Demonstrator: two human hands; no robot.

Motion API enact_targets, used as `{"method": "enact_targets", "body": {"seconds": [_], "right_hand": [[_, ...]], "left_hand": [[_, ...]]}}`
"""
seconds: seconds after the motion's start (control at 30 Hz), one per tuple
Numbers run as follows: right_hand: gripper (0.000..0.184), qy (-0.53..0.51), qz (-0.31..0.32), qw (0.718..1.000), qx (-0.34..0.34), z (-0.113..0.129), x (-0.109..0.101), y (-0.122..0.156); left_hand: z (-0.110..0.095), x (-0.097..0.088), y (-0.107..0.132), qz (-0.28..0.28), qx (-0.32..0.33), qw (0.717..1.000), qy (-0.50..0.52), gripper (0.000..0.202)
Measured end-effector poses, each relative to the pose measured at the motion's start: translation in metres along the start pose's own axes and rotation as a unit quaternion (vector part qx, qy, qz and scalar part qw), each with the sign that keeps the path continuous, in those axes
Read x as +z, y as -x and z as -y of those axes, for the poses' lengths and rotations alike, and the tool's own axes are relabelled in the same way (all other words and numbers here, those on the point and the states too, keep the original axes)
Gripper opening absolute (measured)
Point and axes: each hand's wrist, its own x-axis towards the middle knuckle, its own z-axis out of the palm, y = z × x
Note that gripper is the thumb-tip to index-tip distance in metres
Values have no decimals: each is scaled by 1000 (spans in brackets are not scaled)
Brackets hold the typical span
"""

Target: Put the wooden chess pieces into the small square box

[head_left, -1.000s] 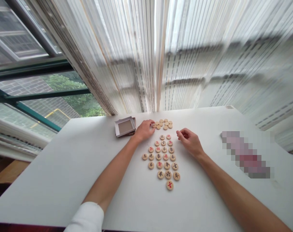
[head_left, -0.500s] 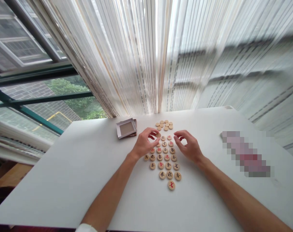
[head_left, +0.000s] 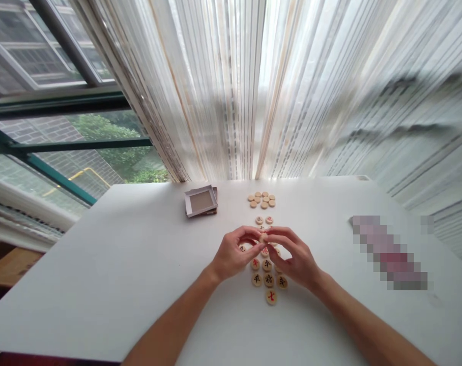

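My left hand (head_left: pixel 236 254) and my right hand (head_left: pixel 297 259) meet over the middle of the layout, their fingertips pinched on one round wooden Chinese chess piece (head_left: pixel 263 238). The marking on that piece cannot be read. Below them lie rows of face-up pieces with red or black characters, partly hidden by my fingers. At the near end sits a single red-marked piece (head_left: pixel 271 297). Just beyond my fingertips, a black-marked piece (head_left: pixel 259 220) and a red-marked piece (head_left: pixel 269 220) lie side by side.
Farther back, several blank-side-up pieces (head_left: pixel 264 198) lie in a loose cluster. An open shallow box (head_left: pixel 201 201) stands at the back left of the white table (head_left: pixel 139 264). A blurred-out pinkish object (head_left: pixel 389 254) lies at the right. Striped curtains (head_left: pixel 238 101) hang behind the table.
My left hand has brought its piece nearer and to the right. My right hand has come in from the right, and its fingers now touch the piece too.
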Motion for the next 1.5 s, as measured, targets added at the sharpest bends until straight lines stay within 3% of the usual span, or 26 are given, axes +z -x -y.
{"method": "enact_targets", "body": {"seconds": [0.43,0.83,1.07,1.27,1.5], "right_hand": [[27,-6,-9,998,59,3,1,3],[7,-49,-24,986,159,1,5,8],[8,-68,-21,982,174,2,4,10],[16,-147,-23,965,214,8,3,6],[18,-158,15,966,203,9,3,4]], "left_hand": [[-1,4,7,-23,21,995,-99,24],[4,9,9,-12,42,993,-109,27],[-3,7,8,4,37,991,-132,28],[-6,8,7,9,15,995,-95,25],[-4,7,6,-7,-22,998,-52,17]]}}
